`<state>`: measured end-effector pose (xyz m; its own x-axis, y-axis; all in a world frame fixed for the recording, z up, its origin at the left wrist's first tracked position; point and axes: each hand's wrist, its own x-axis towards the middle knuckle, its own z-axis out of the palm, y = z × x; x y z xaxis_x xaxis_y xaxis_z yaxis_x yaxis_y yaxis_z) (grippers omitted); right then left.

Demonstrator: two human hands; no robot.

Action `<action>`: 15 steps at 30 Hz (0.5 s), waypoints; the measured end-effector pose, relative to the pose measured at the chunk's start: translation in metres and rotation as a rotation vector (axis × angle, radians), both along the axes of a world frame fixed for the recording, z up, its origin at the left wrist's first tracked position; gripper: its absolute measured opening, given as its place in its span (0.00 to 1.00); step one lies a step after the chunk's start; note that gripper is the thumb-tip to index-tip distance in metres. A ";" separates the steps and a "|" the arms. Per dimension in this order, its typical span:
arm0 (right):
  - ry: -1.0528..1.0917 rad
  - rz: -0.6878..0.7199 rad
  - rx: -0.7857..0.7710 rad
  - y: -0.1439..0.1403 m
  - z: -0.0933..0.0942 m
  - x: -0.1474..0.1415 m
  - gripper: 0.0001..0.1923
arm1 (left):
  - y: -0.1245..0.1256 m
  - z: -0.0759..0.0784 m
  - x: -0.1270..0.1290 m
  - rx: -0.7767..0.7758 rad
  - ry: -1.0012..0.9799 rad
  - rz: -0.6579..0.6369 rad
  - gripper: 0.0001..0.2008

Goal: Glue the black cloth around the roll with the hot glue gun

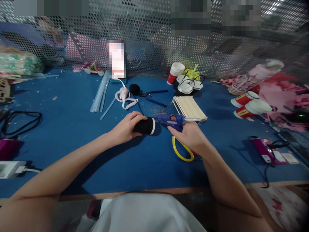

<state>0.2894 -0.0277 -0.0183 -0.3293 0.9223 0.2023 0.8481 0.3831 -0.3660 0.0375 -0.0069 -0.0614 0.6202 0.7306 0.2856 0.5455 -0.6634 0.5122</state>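
Note:
My left hand (125,127) is wrapped round a black cup-shaped piece (145,126) with a white rim, lying on its side above the blue table (116,170). In my right hand (194,137) is a blue hot glue gun (169,119). A clear glue stick (192,119) pokes out of its back end. The gun's nozzle is at the upper edge of the black cup, by the white rim; whether it touches I cannot tell. Under my right wrist lies a yellow loop-shaped handle (182,152), mostly hidden.
Beyond my hands lie wooden sticks (190,108), blue-handled pliers (154,96), white ribbon (123,95) and clear glue sticks (100,93). Black-and-white cups (185,87) stand at the back. Red-and-white cups (251,108) lie right, near a purple box (263,149) with a cord. Perforated metal (149,48) borders the table.

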 end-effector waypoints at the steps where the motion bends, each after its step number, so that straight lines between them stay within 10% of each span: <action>1: -0.006 0.006 0.016 -0.001 0.000 0.001 0.13 | 0.000 0.000 0.000 0.000 -0.002 -0.003 0.26; 15: -0.028 0.011 0.055 -0.007 0.001 0.005 0.10 | 0.000 0.001 -0.001 -0.043 -0.024 0.002 0.26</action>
<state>0.2947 -0.0351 -0.0171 -0.3460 0.9063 0.2427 0.8533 0.4115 -0.3202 0.0367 -0.0066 -0.0600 0.6118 0.7439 0.2687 0.5342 -0.6392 0.5533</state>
